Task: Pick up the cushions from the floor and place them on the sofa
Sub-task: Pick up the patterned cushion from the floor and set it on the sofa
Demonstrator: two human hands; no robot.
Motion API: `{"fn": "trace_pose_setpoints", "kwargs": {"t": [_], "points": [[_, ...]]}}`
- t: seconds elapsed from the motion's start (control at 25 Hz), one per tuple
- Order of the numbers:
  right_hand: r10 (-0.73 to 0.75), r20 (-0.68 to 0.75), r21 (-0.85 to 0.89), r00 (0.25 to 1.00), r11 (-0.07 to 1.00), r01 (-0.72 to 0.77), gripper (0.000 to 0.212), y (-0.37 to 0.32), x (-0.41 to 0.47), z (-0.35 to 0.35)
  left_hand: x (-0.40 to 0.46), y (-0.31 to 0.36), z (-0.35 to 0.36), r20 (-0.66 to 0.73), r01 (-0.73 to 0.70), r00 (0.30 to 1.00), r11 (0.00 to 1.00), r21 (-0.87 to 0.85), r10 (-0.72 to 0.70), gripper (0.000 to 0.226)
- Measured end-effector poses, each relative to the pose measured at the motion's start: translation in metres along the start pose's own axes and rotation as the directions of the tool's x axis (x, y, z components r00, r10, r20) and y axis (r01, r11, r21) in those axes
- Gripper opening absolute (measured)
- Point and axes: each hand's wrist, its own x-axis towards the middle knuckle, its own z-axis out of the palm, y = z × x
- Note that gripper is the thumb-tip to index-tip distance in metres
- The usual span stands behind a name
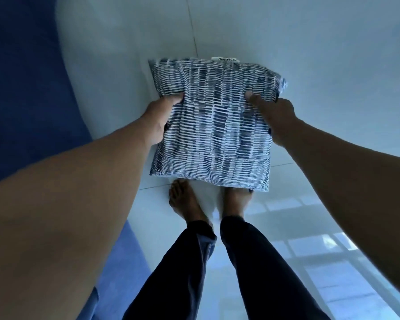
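Note:
A square cushion (214,125) with a blue-and-white dashed pattern is held above the white tiled floor, a white label at its far edge. My left hand (161,118) grips its left edge, thumb on top. My right hand (273,116) grips its right edge, thumb pressed into the fabric. The cushion hides the toes of my right foot. The blue sofa (26,88) runs down the left side of the view, to the left of the cushion.
My bare feet (187,202) and dark trouser legs stand on glossy white tiles (310,54) below the cushion. Window light reflects on the floor at the lower right. The sofa's front edge curves close by my left leg.

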Motion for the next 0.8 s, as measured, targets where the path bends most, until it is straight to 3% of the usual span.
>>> {"fn": "trace_pose_setpoints", "kwargs": {"t": [0.24,0.64,0.8], "points": [[-0.075,0.011,0.050,0.997,0.996,0.074,0.043,-0.080,-0.125,-0.017,-0.137,0.007,-0.014,-0.053,-0.137,0.990,0.953,-0.270,0.127,0.041],[-0.148,0.089,0.024,0.985,0.989,0.147,0.038,-0.224,-0.381,-0.057,-0.437,0.054,-0.073,-0.125,-0.297,0.955,0.889,-0.348,0.270,0.016],[-0.234,0.149,0.046,0.961,0.972,0.230,0.037,-0.264,-0.470,-0.054,-0.541,0.054,-0.106,-0.180,-0.411,0.911,0.835,-0.366,0.370,0.020]]}}
